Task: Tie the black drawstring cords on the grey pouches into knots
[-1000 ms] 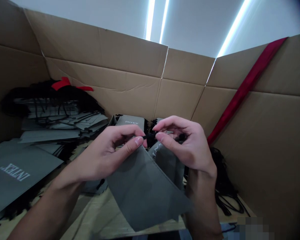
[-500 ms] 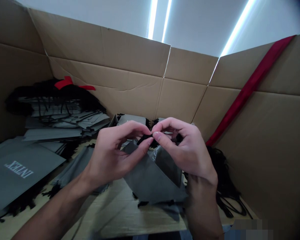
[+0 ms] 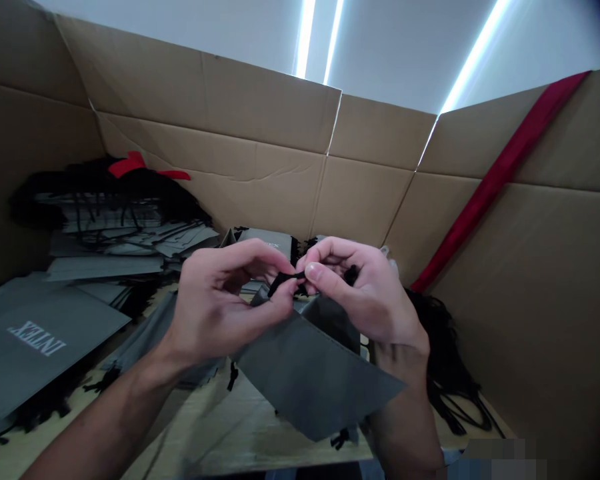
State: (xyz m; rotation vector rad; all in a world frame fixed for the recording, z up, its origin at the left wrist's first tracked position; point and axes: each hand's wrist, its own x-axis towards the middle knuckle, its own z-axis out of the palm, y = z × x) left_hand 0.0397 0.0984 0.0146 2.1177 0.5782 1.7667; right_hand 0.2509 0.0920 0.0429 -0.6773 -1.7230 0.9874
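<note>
Both my hands meet in the middle of the view over a grey bag (image 3: 315,373) that hangs tilted beneath them. My left hand (image 3: 230,297) pinches a black cord (image 3: 280,280) between thumb and forefinger. Right beside it, my right hand (image 3: 365,287) grips the same cord with thumb and fingers, its other fingers curled. Dark tufts of cord stick out at the bag's lower edge and left side. How the cord passes through the bag is hidden by my fingers.
Grey bags printed INTEX (image 3: 40,340) lie stacked at the left, with a taller pile (image 3: 130,227) behind. Loose black cords (image 3: 445,360) lie at the right. Cardboard walls (image 3: 260,160) enclose the table (image 3: 220,427); a red strip (image 3: 500,180) runs down the right wall.
My left hand has shifted slightly left, and more black cord shows between my fingers. The hanging bag has swung and turned, its lower corner now pointing right.
</note>
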